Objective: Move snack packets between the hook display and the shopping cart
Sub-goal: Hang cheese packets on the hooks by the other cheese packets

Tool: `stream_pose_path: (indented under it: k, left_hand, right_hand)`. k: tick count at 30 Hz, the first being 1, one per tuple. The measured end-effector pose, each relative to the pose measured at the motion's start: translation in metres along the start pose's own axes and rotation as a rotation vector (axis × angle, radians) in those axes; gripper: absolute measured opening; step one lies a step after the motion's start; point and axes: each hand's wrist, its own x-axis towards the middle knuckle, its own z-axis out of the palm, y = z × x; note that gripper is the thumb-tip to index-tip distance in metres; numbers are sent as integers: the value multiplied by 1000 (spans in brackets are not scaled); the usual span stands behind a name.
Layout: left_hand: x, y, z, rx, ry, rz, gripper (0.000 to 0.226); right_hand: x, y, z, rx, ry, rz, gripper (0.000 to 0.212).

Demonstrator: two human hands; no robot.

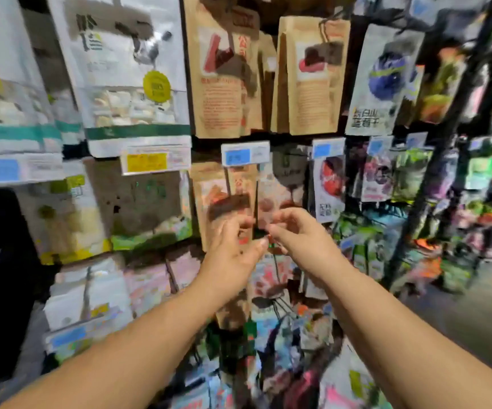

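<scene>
The hook display (268, 137) fills the view with hanging snack packets. In the middle row hangs a brown paper snack packet (224, 196) with a dark picture on it. My left hand (233, 249) is at its lower edge, with thumb and curled fingers pinching it. Beside it hangs a pale pink packet (277, 196). My right hand (300, 234) is just in front of that packet's bottom, fingers apart and holding nothing. The picture is blurred. I cannot make out the shopping cart.
Large white packets (129, 84) hang at the upper left, and brown pouches (309, 78) and a blueberry packet (383, 81) above my hands. Price tags (244, 153) stick out on the hook ends. More colourful packets (283, 343) crowd below my forearms. An aisle floor (480, 305) lies to the right.
</scene>
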Motion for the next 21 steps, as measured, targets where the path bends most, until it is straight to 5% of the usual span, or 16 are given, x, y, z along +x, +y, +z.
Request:
stream_pose_path:
  k: [3, 9, 13, 21]
  left_hand:
    - [-23, -18, 85, -122, -307, -133, 17]
    - [-93, -64, 222, 84, -785, -253, 32]
    - [-128, -95, 261, 327, -955, -179, 14]
    - [-157, -101, 285, 741, -1172, 48, 42]
  right_hand:
    - [-34, 70, -54, -86, 86, 198, 7]
    - [-140, 205, -144, -186, 259, 581, 8]
    - [-212, 263, -185, -235, 334, 788, 8]
    - [-289, 314, -214, -405, 393, 1062, 26]
